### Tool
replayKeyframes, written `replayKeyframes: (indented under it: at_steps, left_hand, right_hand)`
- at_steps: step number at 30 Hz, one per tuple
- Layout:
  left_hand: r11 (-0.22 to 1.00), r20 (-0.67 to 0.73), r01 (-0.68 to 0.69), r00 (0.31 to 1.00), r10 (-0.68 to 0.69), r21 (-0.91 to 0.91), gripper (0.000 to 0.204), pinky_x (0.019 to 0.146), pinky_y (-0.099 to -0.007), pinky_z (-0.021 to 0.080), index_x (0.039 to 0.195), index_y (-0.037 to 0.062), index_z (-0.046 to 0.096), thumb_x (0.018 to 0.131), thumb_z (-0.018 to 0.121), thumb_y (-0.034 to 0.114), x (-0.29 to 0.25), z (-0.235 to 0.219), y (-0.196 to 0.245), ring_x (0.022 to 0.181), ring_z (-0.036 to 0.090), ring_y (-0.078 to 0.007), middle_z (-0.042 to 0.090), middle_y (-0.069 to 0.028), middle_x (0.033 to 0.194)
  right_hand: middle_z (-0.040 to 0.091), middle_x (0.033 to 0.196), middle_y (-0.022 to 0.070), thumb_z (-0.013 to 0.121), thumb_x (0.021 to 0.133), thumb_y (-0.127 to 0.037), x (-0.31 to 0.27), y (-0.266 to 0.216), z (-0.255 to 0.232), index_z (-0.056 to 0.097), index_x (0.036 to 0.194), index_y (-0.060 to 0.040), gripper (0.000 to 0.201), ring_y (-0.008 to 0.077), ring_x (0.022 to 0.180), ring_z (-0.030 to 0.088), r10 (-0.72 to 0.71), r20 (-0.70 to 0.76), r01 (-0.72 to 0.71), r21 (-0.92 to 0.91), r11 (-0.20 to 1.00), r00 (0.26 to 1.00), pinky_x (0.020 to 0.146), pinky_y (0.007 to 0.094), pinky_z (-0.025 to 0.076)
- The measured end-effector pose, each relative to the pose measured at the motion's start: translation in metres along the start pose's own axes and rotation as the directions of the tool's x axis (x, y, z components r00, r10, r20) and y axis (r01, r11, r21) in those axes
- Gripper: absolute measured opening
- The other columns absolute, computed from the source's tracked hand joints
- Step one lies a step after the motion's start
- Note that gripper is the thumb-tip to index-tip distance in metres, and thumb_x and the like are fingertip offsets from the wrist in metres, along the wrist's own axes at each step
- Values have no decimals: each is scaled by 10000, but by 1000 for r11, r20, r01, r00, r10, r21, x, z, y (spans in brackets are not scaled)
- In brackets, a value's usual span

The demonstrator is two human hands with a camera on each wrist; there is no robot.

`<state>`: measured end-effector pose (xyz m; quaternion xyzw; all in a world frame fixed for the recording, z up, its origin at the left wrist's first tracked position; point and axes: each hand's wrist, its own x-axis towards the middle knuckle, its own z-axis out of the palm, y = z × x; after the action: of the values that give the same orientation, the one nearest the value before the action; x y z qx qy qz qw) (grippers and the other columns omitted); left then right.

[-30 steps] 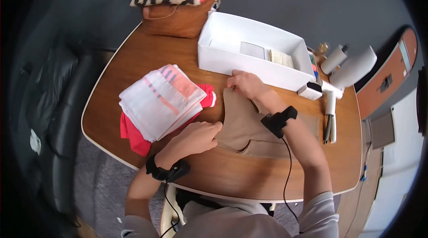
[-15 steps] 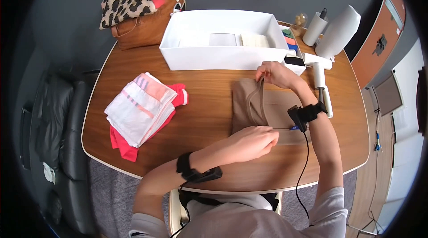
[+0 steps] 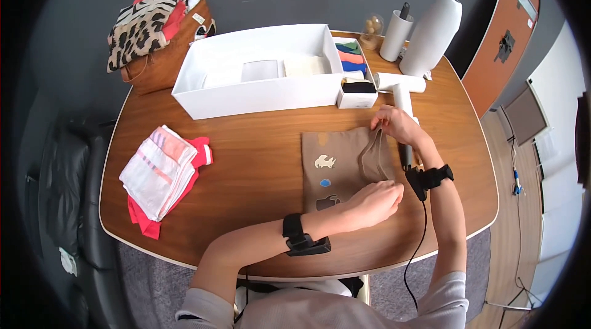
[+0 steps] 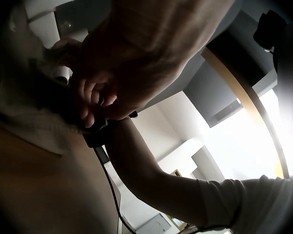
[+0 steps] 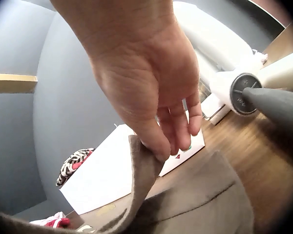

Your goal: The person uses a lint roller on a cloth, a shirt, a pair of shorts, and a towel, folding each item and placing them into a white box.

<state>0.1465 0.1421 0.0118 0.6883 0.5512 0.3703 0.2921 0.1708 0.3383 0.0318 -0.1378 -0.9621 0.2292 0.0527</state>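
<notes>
A brown printed garment (image 3: 329, 172) lies folded on the table, showing a pale animal figure, a blue patch and a dark figure. My right hand (image 3: 397, 124) pinches its far right corner; in the right wrist view the raised edge of the brown cloth (image 5: 144, 170) sits between thumb and fingers. My left hand (image 3: 372, 204) has its fingers curled at the near right corner, gripping the edge there. Between the two hands the upper layer is lifted and bows into a curved fold. The left wrist view is dark, with the left hand (image 4: 122, 73) over the cloth.
A long white box (image 3: 265, 92) stands at the back, beside a small box of folded coloured cloths (image 3: 352, 58). A white hair dryer (image 3: 400, 85) lies close to my right hand. Folded white and pink cloths (image 3: 157, 172) rest on red fabric at left. A brown bag (image 3: 166, 64) stands behind.
Both hands have moved the garment's edge rightward, folding it over so the printed side now shows. The head view has shifted, and the left hand has gone from the garment's left side to its right.
</notes>
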Motion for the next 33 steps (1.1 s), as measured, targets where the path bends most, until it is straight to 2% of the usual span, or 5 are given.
replayKeyframes:
  at_steps: [12,18,21,25,33]
  left_hand:
    - [999,188,5,982,4,-47,162,768,-378,448,966,34,541,842,444,72,7,-15,-12,901,563,-295,577,-140,962]
    - [862,-75,36,997,2,505,374,1016,-379,283,1161,40,501,818,532,188,-33,-79,-72,1220,348,-292,407,-167,1282]
    - [755,66,131,972,-225,643,696,1071,-449,133,1361,130,243,815,502,474,-46,-84,-89,1316,130,-328,143,-177,1422]
    - [695,53,226,933,-355,682,824,1060,-496,110,1385,149,169,772,458,619,-61,-81,-90,1310,106,-374,87,-187,1431]
    - [589,-4,385,840,-543,710,705,770,-364,391,1127,-5,510,713,577,561,-104,-90,-30,966,481,-296,505,-173,996]
  right_hand:
    - [556,780,62,563,714,-65,-31,-1,6,607,730,-91,54,257,796,572,-181,-216,99,-342,934,960,674,357,466]
    - [615,681,139,565,790,-427,-74,-59,15,579,756,-29,400,292,704,610,298,171,-189,-465,865,939,656,368,471]
    - [608,633,141,553,759,-525,-85,-65,23,565,798,-32,494,279,691,621,473,303,-238,-575,783,827,611,365,477]
    - [610,640,119,605,741,-462,-94,-53,38,538,816,-44,430,239,692,628,386,177,-219,-585,781,906,552,339,483]
    - [538,796,91,692,674,-345,-55,-55,61,480,844,-67,389,212,750,595,72,-213,-194,-637,746,974,575,309,484]
